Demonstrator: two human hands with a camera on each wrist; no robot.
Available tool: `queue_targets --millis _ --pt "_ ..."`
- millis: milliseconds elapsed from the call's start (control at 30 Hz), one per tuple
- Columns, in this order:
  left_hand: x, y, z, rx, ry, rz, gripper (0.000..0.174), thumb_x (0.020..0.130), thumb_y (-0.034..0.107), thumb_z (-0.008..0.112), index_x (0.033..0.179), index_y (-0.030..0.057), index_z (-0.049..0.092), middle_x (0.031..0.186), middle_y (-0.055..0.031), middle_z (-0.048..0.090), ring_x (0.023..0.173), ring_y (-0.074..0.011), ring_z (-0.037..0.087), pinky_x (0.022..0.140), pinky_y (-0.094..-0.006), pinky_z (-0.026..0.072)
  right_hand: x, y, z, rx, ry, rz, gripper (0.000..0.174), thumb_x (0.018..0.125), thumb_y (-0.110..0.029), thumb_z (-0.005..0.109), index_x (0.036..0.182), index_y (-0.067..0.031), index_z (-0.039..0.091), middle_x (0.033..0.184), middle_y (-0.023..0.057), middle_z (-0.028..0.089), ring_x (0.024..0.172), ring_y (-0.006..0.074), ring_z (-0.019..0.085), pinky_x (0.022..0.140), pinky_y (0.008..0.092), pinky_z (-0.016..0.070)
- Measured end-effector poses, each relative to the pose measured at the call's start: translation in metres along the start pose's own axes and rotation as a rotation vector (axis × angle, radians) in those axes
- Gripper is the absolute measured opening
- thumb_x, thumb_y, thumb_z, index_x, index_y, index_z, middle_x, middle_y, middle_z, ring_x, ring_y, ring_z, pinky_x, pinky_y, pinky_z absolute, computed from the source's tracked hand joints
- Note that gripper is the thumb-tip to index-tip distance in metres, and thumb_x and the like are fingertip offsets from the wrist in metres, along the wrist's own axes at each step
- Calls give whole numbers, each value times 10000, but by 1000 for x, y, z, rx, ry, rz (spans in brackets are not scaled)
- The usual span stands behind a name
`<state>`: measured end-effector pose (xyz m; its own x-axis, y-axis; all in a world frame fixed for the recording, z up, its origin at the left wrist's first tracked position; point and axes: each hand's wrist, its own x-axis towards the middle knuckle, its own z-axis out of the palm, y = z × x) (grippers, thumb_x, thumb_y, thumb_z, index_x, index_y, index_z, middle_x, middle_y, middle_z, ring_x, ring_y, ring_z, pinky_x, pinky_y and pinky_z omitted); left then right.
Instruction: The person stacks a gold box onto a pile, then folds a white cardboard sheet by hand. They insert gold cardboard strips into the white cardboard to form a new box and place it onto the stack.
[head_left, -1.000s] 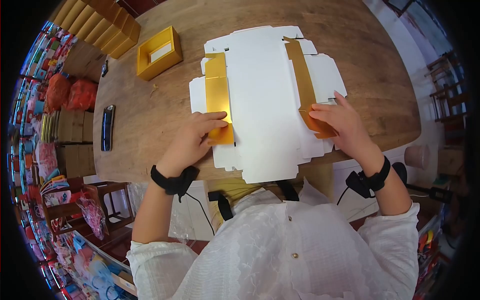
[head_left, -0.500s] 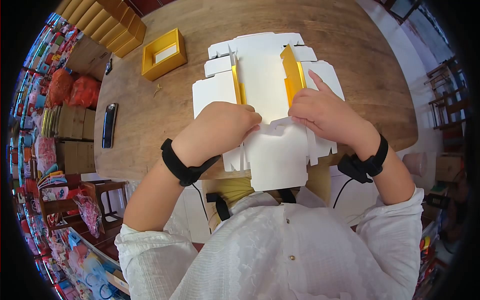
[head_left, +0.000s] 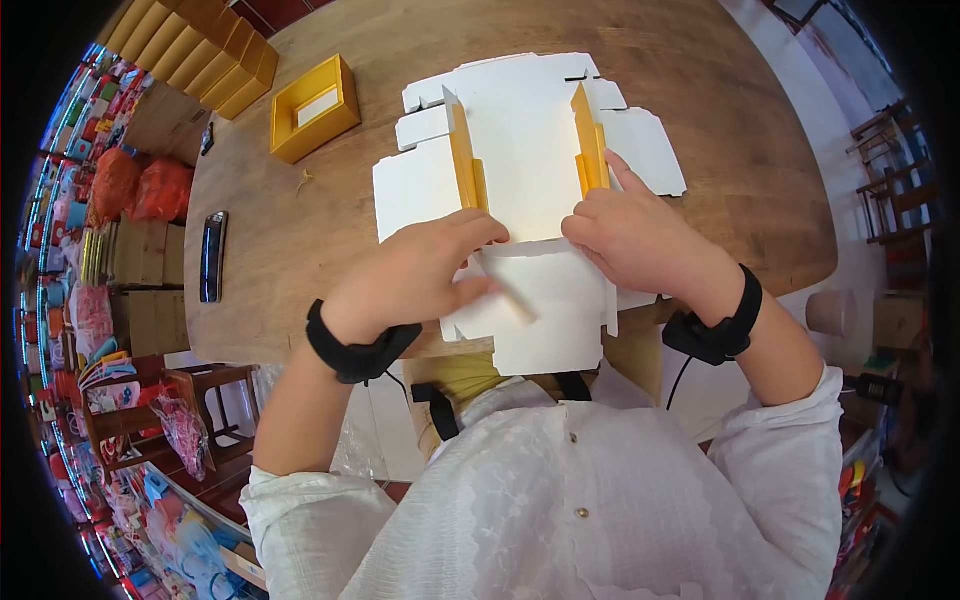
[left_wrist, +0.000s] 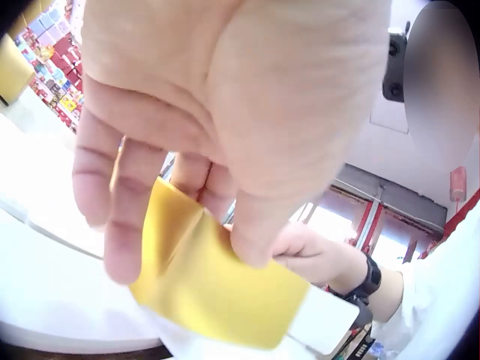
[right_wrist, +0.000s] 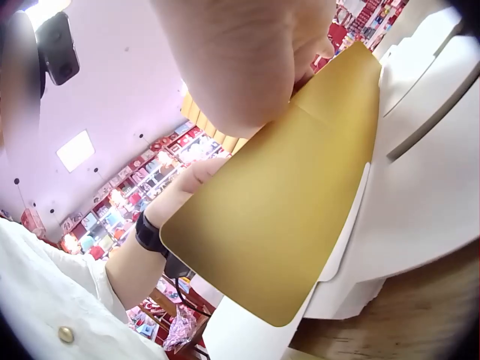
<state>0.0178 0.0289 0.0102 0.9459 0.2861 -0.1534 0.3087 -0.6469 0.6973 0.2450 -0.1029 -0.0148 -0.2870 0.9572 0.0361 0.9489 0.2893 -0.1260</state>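
Note:
A partly folded cardboard box blank [head_left: 530, 130], white inside and gold outside, lies at the table's front edge. Its left side wall [head_left: 462, 150] and right side wall [head_left: 590, 135] stand up, showing gold. My left hand [head_left: 415, 268] is at the near end of the left wall; in the left wrist view a gold flap [left_wrist: 240, 300] sits between thumb and fingers. With curled fingers, my right hand [head_left: 640, 230] grips the near end of the right wall. A gold panel [right_wrist: 277, 202] fills the right wrist view, partly hiding those fingers. The near white end flap [head_left: 550, 335] overhangs the table edge.
A finished gold box [head_left: 317, 108], open at the top, stands at the back left of the wooden table [head_left: 300, 230]. Stacked gold boxes [head_left: 200, 55] rise behind it. A phone [head_left: 213, 257] lies at the left edge. Beside the table is a wooden chair [head_left: 215, 395].
Both gold side strips, lying folded inward a second ago, now stand up as walls. My hands have come inward to their near ends; the left thumb has since spread from its fingers.

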Motion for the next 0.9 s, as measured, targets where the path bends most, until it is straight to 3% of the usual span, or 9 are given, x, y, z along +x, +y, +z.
queue_targets --millis 67,167,233,333,567,633,767,833,900 --pt "6 -12 12 204 147 102 152 877 68 633 1014 21 681 889 -141 651 784 -315 649 723 -373 530 1 0 -2 0 4 0 105 842 -19 541 837 -68 634 733 79 634 823 272 647 1151 570 299" --pt "11 -11 24 371 186 84 99 898 121 655 917 29 683 843 -110 639 697 -308 631 647 -381 518 -6 4 1 199 4 74 113 847 -24 564 902 -74 649 854 82 665 972 273 650 1154 580 291" --pt "12 -12 29 395 219 100 107 901 137 658 886 33 676 823 -107 631 681 -309 625 631 -388 511 -16 16 9 313 283 0 79 855 -66 625 929 -85 646 991 67 660 1173 261 591 1166 593 261" --pt "13 -14 33 426 274 138 122 904 156 665 849 47 666 796 -102 621 660 -307 621 607 -394 502 -31 13 -8 126 160 9 114 847 -127 692 939 -103 630 1072 58 633 1304 235 505 1171 601 248" --pt "10 3 37 542 196 178 65 891 151 642 949 120 647 784 -60 625 617 -276 628 555 -376 500 -28 4 14 62 42 -33 183 828 -175 734 972 -133 628 1138 46 609 1292 220 511 1163 592 276" --pt "9 3 39 595 181 164 78 888 148 636 964 130 638 782 -53 625 617 -269 632 551 -375 500 -34 0 23 67 213 7 286 800 -206 762 1049 -154 632 1286 65 562 1353 255 452 1155 619 263" --pt "9 0 41 612 197 175 79 885 138 630 963 143 621 779 -41 621 616 -257 638 539 -373 496 -65 -16 12 186 139 -17 451 755 -220 783 1170 -182 612 1463 93 455 1431 293 355 1142 655 245" --pt "11 0 42 599 183 169 79 884 137 631 962 141 619 781 -44 621 620 -261 638 541 -374 496 -78 -24 20 44 32 -94 621 697 -210 788 1279 -197 571 1583 98 316 1483 316 261 1128 682 237" --pt "13 -2 41 591 172 168 79 883 135 632 961 138 618 784 -48 622 623 -266 638 544 -376 497 -75 -22 24 37 65 -101 566 687 -197 776 1220 -187 586 1573 96 340 1477 313 279 1127 666 253"
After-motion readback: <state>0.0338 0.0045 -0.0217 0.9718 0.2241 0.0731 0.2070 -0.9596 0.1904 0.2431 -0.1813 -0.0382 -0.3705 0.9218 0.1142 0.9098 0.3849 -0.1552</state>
